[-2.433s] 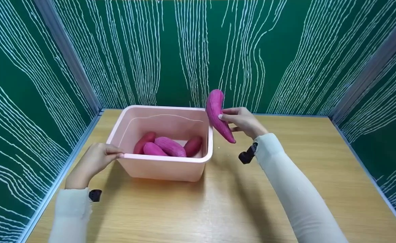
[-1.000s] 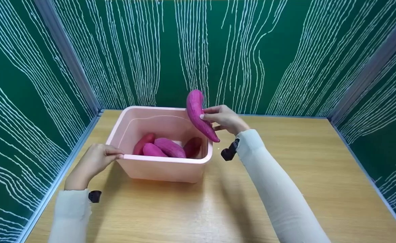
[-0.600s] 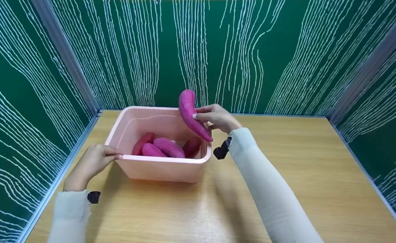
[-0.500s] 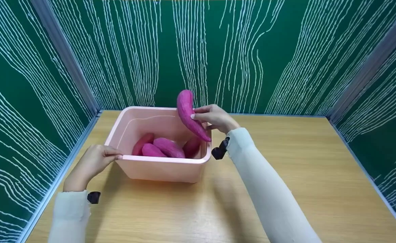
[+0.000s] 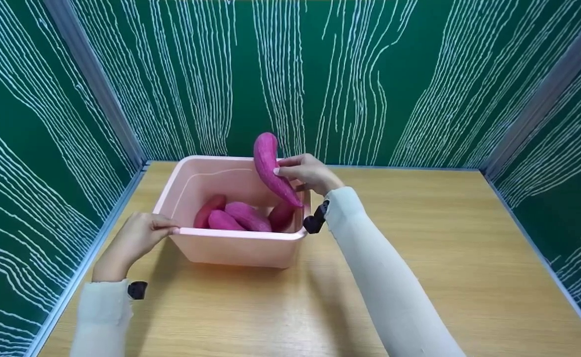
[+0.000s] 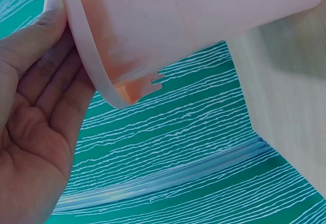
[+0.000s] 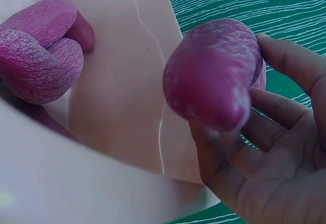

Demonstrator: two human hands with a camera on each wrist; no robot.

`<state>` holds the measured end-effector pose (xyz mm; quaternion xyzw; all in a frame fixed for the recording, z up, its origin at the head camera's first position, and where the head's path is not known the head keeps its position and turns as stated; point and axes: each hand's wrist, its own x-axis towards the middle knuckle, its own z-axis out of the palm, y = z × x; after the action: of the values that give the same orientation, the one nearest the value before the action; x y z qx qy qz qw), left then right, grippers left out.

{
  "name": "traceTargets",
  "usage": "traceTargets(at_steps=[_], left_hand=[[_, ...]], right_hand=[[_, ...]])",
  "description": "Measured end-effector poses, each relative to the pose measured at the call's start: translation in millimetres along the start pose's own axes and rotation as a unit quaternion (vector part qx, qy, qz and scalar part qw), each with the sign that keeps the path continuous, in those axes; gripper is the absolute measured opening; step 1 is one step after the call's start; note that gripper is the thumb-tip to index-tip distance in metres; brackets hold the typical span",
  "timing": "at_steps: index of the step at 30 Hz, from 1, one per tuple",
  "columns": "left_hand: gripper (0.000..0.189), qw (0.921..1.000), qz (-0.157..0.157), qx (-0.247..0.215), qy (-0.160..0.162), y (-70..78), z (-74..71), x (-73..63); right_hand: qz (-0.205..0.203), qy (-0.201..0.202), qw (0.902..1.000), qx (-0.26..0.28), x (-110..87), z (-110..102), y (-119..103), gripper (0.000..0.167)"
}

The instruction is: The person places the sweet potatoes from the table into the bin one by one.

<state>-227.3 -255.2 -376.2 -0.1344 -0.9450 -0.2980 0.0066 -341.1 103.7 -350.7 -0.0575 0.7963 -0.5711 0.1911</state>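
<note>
My right hand (image 5: 312,174) grips a curved magenta sweet potato (image 5: 269,168) between thumb and fingers, over the right side of a pale pink plastic bin (image 5: 241,251). The sweet potato stands steeply tilted, its narrow end down towards the bin's right rim. Close up in the right wrist view, the skin of the sweet potato (image 7: 209,76) looks wrinkled. My left hand (image 5: 134,243) pinches the bin's rim at the near left corner; in the left wrist view its thumb lies on the outside of the rim (image 6: 84,35). Several more sweet potatoes (image 5: 247,216), magenta and darker red, lie in the bin.
The bin stands on a light wooden table (image 5: 419,238), left of its middle. Green panels (image 5: 340,74) with wavy white lines enclose the table at the back and both sides, joined by grey metal posts (image 5: 94,74). Both wrists carry small black cameras.
My right hand has carried the sweet potato leftwards, from beside the bin's right rim to over the bin's opening. The left hand keeps its hold on the rim.
</note>
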Motion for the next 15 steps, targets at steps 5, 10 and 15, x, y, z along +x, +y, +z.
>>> traceTargets(at_steps=[5, 10, 15], left_hand=[[0.019, 1.0, -0.002, 0.0, -0.002, -1.1, -0.3, 0.1], [0.019, 1.0, -0.006, -0.002, -0.002, -1.2, -0.6, 0.1], [0.019, 0.9998, -0.008, 0.016, 0.004, 0.8, -0.9, 0.1]], right_hand=[[0.006, -0.001, 1.0, 0.0, 2.0, 1.4, -1.2, 0.039], [0.001, -0.003, 1.0, -0.008, 4.3, 2.8, -2.7, 0.039], [0.005, -0.01, 0.9998, -0.018, 7.6, 5.4, -3.4, 0.043]])
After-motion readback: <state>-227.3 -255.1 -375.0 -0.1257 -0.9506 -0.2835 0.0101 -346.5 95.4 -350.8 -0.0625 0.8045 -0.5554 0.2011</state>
